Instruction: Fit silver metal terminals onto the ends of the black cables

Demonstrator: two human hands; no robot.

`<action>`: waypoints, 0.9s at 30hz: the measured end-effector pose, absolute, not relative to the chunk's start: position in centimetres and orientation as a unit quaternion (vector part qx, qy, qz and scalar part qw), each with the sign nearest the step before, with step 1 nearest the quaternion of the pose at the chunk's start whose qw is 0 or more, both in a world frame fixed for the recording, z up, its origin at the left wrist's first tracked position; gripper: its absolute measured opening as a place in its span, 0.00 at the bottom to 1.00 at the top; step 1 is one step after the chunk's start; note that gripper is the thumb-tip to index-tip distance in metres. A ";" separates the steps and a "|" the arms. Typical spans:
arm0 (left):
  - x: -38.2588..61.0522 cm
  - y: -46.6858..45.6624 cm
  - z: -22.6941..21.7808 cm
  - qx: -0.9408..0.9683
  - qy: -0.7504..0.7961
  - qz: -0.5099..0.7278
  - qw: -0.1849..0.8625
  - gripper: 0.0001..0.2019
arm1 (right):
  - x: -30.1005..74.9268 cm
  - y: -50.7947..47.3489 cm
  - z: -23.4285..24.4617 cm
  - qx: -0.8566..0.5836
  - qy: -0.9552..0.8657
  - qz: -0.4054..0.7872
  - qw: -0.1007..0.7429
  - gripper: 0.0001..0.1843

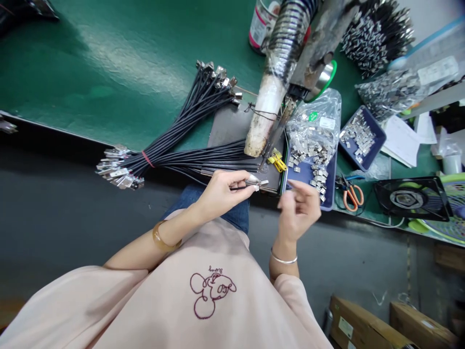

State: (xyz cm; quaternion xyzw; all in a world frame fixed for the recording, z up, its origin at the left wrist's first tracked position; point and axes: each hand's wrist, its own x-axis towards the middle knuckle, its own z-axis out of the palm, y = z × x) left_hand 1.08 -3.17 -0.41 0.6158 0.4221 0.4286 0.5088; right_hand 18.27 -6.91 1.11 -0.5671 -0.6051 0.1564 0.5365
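My left hand (223, 191) pinches the metal-tipped end of a black cable (258, 183) at the bench edge, fingers closed round it. My right hand (298, 208) is raised just to the right, blurred by motion, fingers curled; whether it holds a small metal part I cannot tell. A bundle of black cables (174, 155) with metal connectors at both ends, tied with a red band, lies across the green bench to the left. A blue tray (329, 194) of small metal shells sits right beside my right hand.
A soldering iron on a wrapped holder (271, 102) stands above a dark work plate (228, 126). A plastic bag of shells (317, 126), a second blue tray (374, 140), orange-handled scissors (352, 194), a fan (410, 198) and cardboard boxes (363, 329) surround the spot.
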 end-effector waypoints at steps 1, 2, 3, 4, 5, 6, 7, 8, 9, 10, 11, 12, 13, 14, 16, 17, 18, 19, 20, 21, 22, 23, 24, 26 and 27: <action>1.1 -3.2 -0.5 0.607 0.421 0.437 0.513 0.06 | 18.4 -7.0 1.3 -0.560 -0.581 0.174 0.564 0.09; 1.2 -3.2 -0.5 0.596 0.424 0.445 0.517 0.07 | 18.6 -7.1 1.4 -0.555 -0.568 0.191 0.577 0.10; 1.2 -3.2 -0.6 0.585 0.429 0.451 0.519 0.07 | 18.7 -7.1 1.5 -0.556 -0.563 0.200 0.578 0.10; 1.3 -3.2 -0.6 0.577 0.436 0.455 0.520 0.07 | 18.6 -7.2 1.5 -0.564 -0.567 0.200 0.566 0.09; 1.4 -3.2 -0.6 0.571 0.442 0.457 0.520 0.07 | 18.6 -7.2 1.4 -0.575 -0.578 0.188 0.549 0.08; 1.4 -3.1 -0.7 0.566 0.445 0.458 0.521 0.06 | 18.4 -7.2 1.3 -0.580 -0.596 0.165 0.530 0.07; 1.5 -3.0 -0.6 0.563 0.445 0.459 0.524 0.06 | 18.2 -7.2 1.1 -0.578 -0.621 0.137 0.512 0.06; 1.6 -2.9 -0.6 0.560 0.444 0.460 0.527 0.06 | 18.0 -7.1 0.8 -0.569 -0.648 0.111 0.494 0.06; 1.7 -2.8 -0.6 0.557 0.442 0.460 0.531 0.06 | 17.8 -7.0 0.5 -0.558 -0.673 0.088 0.478 0.06; 1.7 -2.7 -0.5 0.554 0.441 0.461 0.535 0.06 | 17.5 -6.8 0.3 -0.547 -0.691 0.072 0.467 0.06; 1.8 -2.6 -0.5 0.552 0.438 0.463 0.537 0.05 | 17.3 -6.6 0.0 -0.540 -0.700 0.064 0.463 0.06; 1.9 -2.5 -0.4 0.549 0.437 0.466 0.538 0.05 | 17.2 -6.4 -0.2 -0.537 -0.701 0.067 0.464 0.05; 2.0 -2.3 -0.4 0.546 0.436 0.469 0.540 0.05 | 17.1 -6.1 -0.4 -0.539 -0.695 0.079 0.469 0.05; 2.0 -2.2 -0.4 0.543 0.435 0.472 0.541 0.05 | 17.0 -5.9 -0.5 -0.542 -0.686 0.098 0.476 0.05; 2.2 -2.1 -0.4 0.536 0.437 0.476 0.543 0.04 | 16.9 -5.4 -0.6 -0.548 -0.669 0.137 0.483 0.05; 2.2 -2.0 -0.4 0.533 0.439 0.477 0.544 0.04 | 16.9 -5.3 -0.6 -0.550 -0.664 0.151 0.484 0.05; 2.3 -2.0 -0.4 0.529 0.441 0.478 0.544 0.03 | 17.0 -5.2 -0.6 -0.551 -0.662 0.158 0.483 0.05; 2.3 -2.0 -0.5 0.526 0.444 0.479 0.545 0.03 | 17.0 -5.1 -0.6 -0.551 -0.661 0.162 0.483 0.05; 2.3 -1.9 -0.6 0.523 0.447 0.480 0.545 0.03 | 17.0 -5.0 -0.6 -0.551 -0.661 0.163 0.483 0.05; 2.4 -1.9 -0.6 0.520 0.448 0.483 0.544 0.03 | 17.0 -4.9 -0.5 -0.551 -0.661 0.165 0.482 0.05; 2.4 -1.9 -0.7 0.519 0.448 0.486 0.542 0.03 | 17.0 -4.9 -0.4 -0.551 -0.661 0.166 0.482 0.04; 2.4 -1.9 -0.7 0.518 0.448 0.490 0.540 0.03 | 17.0 -4.8 -0.3 -0.552 -0.661 0.167 0.480 0.04; 2.4 -1.9 -0.7 0.518 0.448 0.493 0.536 0.03 | 17.0 -4.7 -0.2 -0.553 -0.662 0.165 0.479 0.04; 2.5 -1.8 -0.6 0.520 0.447 0.499 0.530 0.03 | 16.9 -4.5 0.0 -0.554 -0.667 0.160 0.473 0.04; 2.5 -1.8 -0.5 0.520 0.448 0.499 0.529 0.04 | 16.9 -4.4 0.1 -0.553 -0.670 0.157 0.471 0.04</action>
